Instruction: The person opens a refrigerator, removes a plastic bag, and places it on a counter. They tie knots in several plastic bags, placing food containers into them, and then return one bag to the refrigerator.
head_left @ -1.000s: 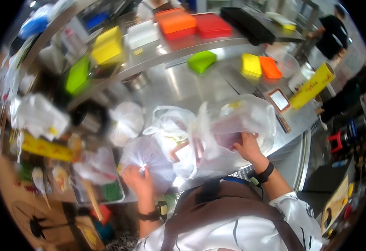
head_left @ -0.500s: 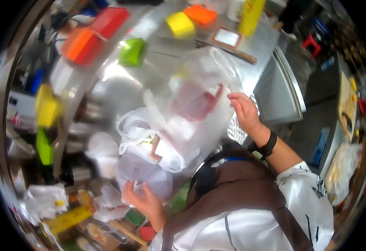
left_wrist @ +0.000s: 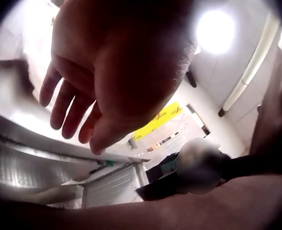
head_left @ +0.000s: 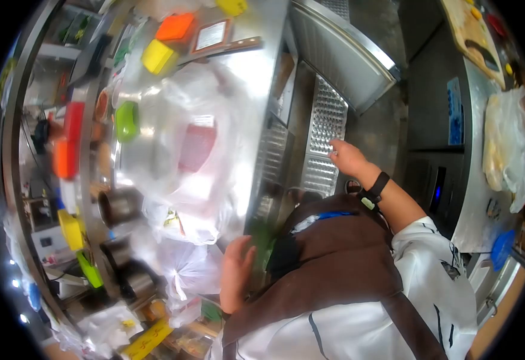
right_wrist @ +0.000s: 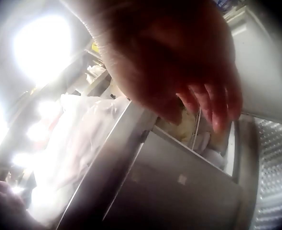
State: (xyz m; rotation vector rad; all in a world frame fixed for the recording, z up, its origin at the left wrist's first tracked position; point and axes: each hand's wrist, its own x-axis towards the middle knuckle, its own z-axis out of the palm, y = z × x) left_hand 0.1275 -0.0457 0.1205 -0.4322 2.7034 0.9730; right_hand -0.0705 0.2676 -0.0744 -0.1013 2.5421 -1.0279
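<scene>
Into the head view, and bags crowd its left half: on the steel tabletop [head_left: 256, 78], left of centre, sits a large translucent plastic bag [head_left: 208, 187] with something reddish showing through, and below it, lower left of centre, a knotted plastic bag [head_left: 186, 264]. The left hand [head_left: 237, 275] is right beside that knot-topped one, fingers relaxed and nothing in them; contact with the film I can't call. Over at centre right, the right hand [head_left: 349, 161] hangs loose and empty, fingers slightly bent, well apart from the bags and below the open metal door [head_left: 337, 51] at upper centre. How would these bags handle? The film looks thin, soft and slippery, likely to stretch or tear if pinched in one spot; the big one looks weightier, so gather its mouth and support it underneath. The smaller bag seems lighter, best taken by the twisted neck just under its knot.
</scene>
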